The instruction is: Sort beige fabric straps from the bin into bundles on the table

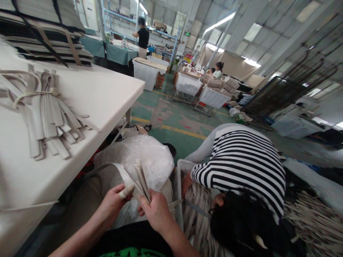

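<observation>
Low in front of me, my right hand point(157, 210) is closed round a few flat beige fabric strips point(142, 178), their ends fanning upward. My left hand point(115, 201) is beside it, fingers pinched together, with a pale wrap on one finger. What those fingers pinch cannot be made out. A longer pale strip point(120, 171) curves from the left toward the strips between my hands. On the white table point(112, 89) to my left lies a bundle of similar strips point(48, 110), tied round the middle with a strip.
Clear plastic sheeting point(150, 153) bulges just beyond my hands. To my right, a person in a striped shirt point(241, 160) bends over a plastic bin point(180, 200) of strips. More loose strips point(316, 221) lie at far right. Strapped stacked material point(48, 35) stands on the table.
</observation>
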### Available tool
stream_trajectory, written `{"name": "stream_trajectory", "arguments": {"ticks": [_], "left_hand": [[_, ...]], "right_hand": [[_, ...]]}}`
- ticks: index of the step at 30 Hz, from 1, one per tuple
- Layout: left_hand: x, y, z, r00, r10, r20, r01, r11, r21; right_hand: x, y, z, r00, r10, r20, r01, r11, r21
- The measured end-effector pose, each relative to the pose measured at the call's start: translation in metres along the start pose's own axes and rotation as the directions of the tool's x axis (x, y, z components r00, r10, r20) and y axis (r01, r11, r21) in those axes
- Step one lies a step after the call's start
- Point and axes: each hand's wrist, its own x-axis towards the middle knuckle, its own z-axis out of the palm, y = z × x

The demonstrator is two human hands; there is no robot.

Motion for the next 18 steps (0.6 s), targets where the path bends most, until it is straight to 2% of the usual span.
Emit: {"name": "stream_trajectory", "arguments": {"ticks": [2, 7, 10, 13, 16, 18], "left_hand": [[-0.004, -0.001, 0.006, 0.999, -0.013, 0.030, 0.012, 1.000, 0.020], [-0.001, 0.003, -0.001, 0.995, -0.019, -0.102, 0.014, 0.999, -0.045], [-0.001, -0.003, -0.002, 0.997, -0.079, -0.026, 0.078, 0.996, -0.036], [-0.005, -0.008, 0.002, 0.994, -0.107, 0.023, 0.108, 0.993, -0.050], [-0.010, -0.004, 0.005, 0.987, -0.159, 0.016, 0.160, 0.980, -0.120], [-0.015, 0.000, 0.008, 0.968, -0.240, 0.079, 0.249, 0.957, -0.148]], "right_hand": [[0.002, -0.003, -0.001, 1.000, -0.012, 0.013, 0.012, 1.000, 0.027], [-0.003, 0.001, -0.005, 0.995, 0.028, 0.094, -0.031, 0.999, 0.033], [-0.004, 0.003, -0.001, 0.997, 0.015, 0.079, -0.019, 0.999, 0.049], [0.004, 0.003, -0.002, 1.000, -0.003, 0.015, 0.001, 0.988, 0.158], [0.017, 0.007, -0.009, 0.994, -0.009, -0.109, 0.039, 0.960, 0.279], [0.025, 0.012, -0.010, 0.993, -0.040, -0.114, 0.077, 0.938, 0.337]]}}
